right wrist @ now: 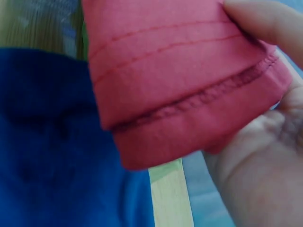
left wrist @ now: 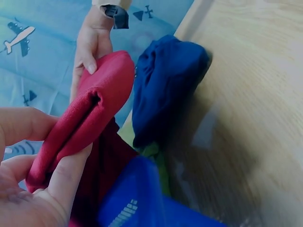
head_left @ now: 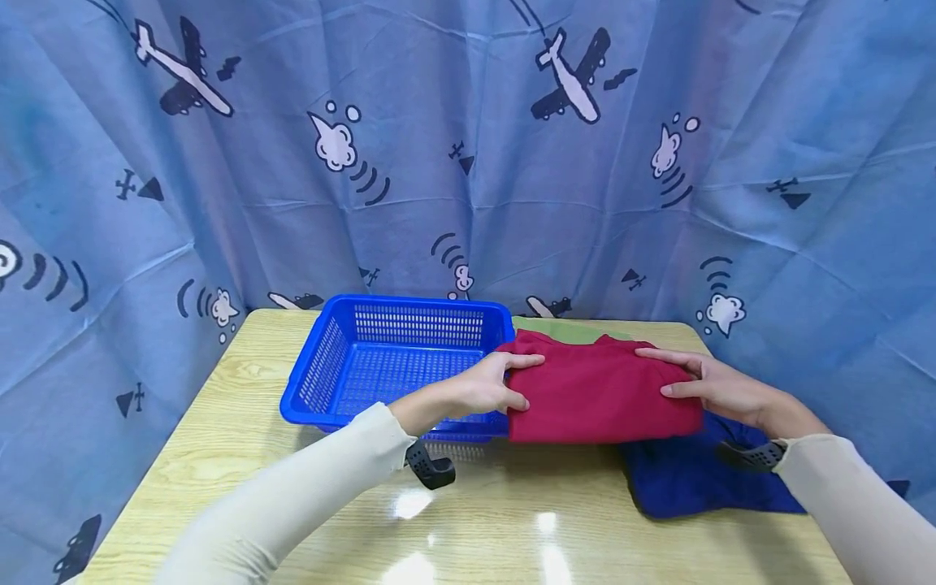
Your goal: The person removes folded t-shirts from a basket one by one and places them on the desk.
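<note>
A folded red garment (head_left: 595,394) is held up between both hands, above the table just right of the blue basket. My left hand (head_left: 485,386) grips its left end, thumb on one side and fingers on the other. At the right end my right hand (head_left: 724,392) pinches the fabric. The left wrist view shows the thick folded layers of the red garment (left wrist: 102,94) between the fingers. Stitched hems run across the red garment (right wrist: 180,85) in the right wrist view. Dark blue cloth (head_left: 680,479) lies below the right hand, partly hidden by the forearm.
The blue plastic basket (head_left: 504,313) with slotted walls stands at the back left of the wooden table (head_left: 241,406). Green cloth (head_left: 563,329) lies behind the red garment, mostly covered by it in the head view. A blue curtain (head_left: 409,162) with airplane prints hangs behind the table.
</note>
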Demonstrator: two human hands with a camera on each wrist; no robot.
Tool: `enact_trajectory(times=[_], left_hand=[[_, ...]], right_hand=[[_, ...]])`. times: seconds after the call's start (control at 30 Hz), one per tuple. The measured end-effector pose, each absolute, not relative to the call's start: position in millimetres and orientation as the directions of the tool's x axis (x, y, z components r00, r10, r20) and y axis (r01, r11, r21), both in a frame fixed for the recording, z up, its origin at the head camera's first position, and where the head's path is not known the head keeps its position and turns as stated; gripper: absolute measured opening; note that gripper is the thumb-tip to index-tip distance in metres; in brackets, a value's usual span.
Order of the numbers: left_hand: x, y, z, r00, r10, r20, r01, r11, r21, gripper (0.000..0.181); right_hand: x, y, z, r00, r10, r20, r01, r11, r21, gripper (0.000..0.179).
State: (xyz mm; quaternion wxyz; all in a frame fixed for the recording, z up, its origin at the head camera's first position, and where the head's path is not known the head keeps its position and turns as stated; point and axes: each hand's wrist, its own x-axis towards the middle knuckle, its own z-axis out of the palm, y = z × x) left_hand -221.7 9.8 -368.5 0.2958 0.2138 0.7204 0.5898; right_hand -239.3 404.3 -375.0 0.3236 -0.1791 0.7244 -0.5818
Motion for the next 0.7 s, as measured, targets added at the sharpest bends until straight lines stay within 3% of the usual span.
enact_trajectory(times=[0.47, 0.7], left_hand=[[-205, 37, -384, -0.687, 0.702, -0.19, 0.034, 0.292, 0.956, 0.081], [-195, 45, -398, -0.713, 0.674, -0.193, 0.086, 0.357, 0.93, 0.083]], right_hand=[[-224, 431, -391, -0.697, -0.654, -0.294, 0.187, 0.23, -0.955, 0.065], [-219, 435, -402, -0.677, -0.666, -0.313, 0.219, 0.223, -0.95, 0.065]])
